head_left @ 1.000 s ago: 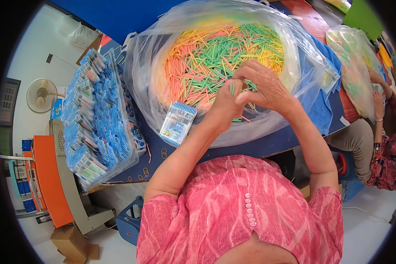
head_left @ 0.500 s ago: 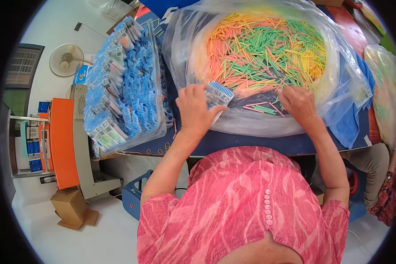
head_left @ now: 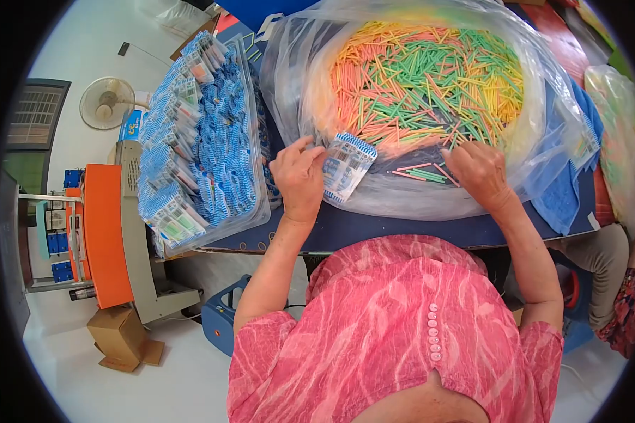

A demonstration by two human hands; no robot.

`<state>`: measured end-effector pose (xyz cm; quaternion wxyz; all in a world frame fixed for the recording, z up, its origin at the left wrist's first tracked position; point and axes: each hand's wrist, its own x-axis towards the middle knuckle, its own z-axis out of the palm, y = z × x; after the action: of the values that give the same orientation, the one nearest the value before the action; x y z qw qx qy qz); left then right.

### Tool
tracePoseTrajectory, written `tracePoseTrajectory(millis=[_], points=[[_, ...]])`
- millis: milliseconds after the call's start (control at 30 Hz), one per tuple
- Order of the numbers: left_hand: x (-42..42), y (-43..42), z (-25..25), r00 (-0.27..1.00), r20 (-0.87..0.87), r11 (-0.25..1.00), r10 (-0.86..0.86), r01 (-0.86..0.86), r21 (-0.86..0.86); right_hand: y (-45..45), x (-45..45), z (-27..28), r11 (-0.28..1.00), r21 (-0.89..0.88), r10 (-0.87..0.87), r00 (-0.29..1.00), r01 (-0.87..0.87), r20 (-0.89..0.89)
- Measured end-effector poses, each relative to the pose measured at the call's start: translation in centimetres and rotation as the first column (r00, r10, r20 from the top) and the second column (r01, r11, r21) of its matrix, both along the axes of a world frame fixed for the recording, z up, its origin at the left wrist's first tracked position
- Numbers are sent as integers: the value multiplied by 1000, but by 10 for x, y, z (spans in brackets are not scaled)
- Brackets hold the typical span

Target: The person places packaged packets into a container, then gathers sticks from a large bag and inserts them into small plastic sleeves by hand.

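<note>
A clear packet with a blue-and-white striped border (head_left: 350,166) lies on the near left rim of a large clear plastic bag (head_left: 402,201). My left hand (head_left: 300,180) is just left of the packet, its fingers bent but apart, with nothing visible in them. Inside the bag is a heap of thin pink, green and yellow sticks (head_left: 430,77). My right hand (head_left: 478,171) is at the near edge of the heap, fingers curled together; what they pinch is hidden. Several loose pink and green sticks (head_left: 425,173) lie just left of it.
To the left stands a clear bin (head_left: 257,169) full of blue-striped packets (head_left: 222,151). A blue cloth (head_left: 557,201) hangs at the table's right edge. Rubber bands (head_left: 259,246) lie near the front edge. Another person's leg (head_left: 607,264) is at right.
My left hand has let go of the packet and moved left. The packet now lies flatter, with its face showing. My right hand has barely moved and stays at the sticks.
</note>
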<state>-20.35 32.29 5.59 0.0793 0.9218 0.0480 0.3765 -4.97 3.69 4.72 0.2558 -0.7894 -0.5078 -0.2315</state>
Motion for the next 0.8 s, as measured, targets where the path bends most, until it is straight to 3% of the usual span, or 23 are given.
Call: tracePoseTrajectory(millis=[33,67,133,167,200,233,267,300,400,567,667,700,767,800], points=[[0,-2,3,1000,-2,1000,-6,6,2,1,-1,2,1000,-12,9,1000,-9,8],[-1,-6,6,1000,-15,993,-12,10,-119,2,0,5,1000,-10,2,1000,-2,10],[-1,-15,12,998,-45,933,-32,14,-359,8,4,12,992,120,45,986,-25,-163],[2,-22,15,998,-50,931,-42,21,-364,10,3,20,983,182,70,966,-24,-249],[6,-31,19,982,-49,757,-181,108,-644,12,0,33,985,175,56,966,-11,-254],[11,-40,23,950,-2,494,-311,160,-854,17,-3,49,988,122,148,736,-90,-661],[17,-47,25,905,84,175,-418,170,-970,20,-4,60,977,116,172,341,-177,-924],[22,-51,27,897,91,167,-432,179,-970,24,-4,62,981,110,161,349,-162,-923],[30,-61,27,802,65,42,-594,111,-993,33,-3,55,918,202,377,597,-340,-708],[41,-76,19,806,101,-59,-584,81,-995,25,-7,50,962,225,275,547,-157,-791],[41,-69,2,847,45,143,-530,142,-980,12,-3,45,972,234,211,586,-36,-782],[41,-68,2,851,50,139,-523,144,-980,8,0,38,972,229,212,587,-45,-782],[39,-66,4,880,59,165,-472,153,-974,0,4,15,996,79,53,943,-28,-330],[38,-64,5,891,60,178,-450,156,-972,-4,4,6,1000,16,-16,999,17,-43]])
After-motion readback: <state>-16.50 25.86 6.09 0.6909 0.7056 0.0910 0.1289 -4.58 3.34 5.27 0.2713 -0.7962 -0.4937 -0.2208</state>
